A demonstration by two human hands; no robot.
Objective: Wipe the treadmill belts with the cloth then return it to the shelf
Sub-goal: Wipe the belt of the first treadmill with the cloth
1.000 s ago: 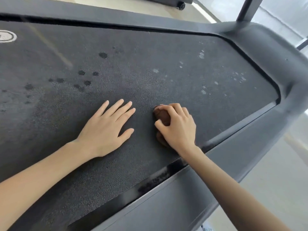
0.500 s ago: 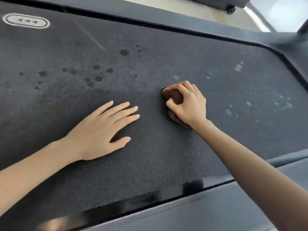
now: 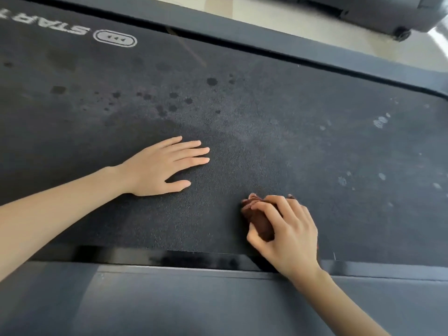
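Observation:
The dark grey treadmill belt (image 3: 266,132) fills most of the view, with dark wet spots at the upper left and pale specks at the right. My right hand (image 3: 288,234) grips a bunched brown cloth (image 3: 259,219) and presses it on the belt close to the near edge. My left hand (image 3: 162,166) rests flat on the belt to the left of the cloth, fingers straight and pointing right. Most of the cloth is hidden under my fingers.
The grey side rail (image 3: 194,301) of the treadmill runs along the bottom, with a glossy black strip (image 3: 169,258) at the belt's edge. The far rail (image 3: 291,44) crosses the top. Beyond it lie pale floor and the base of another machine (image 3: 378,13).
My right hand has pulled the cloth back toward the near edge of the belt. The left hand stays flat in place. The view has shifted left, showing white lettering on the belt.

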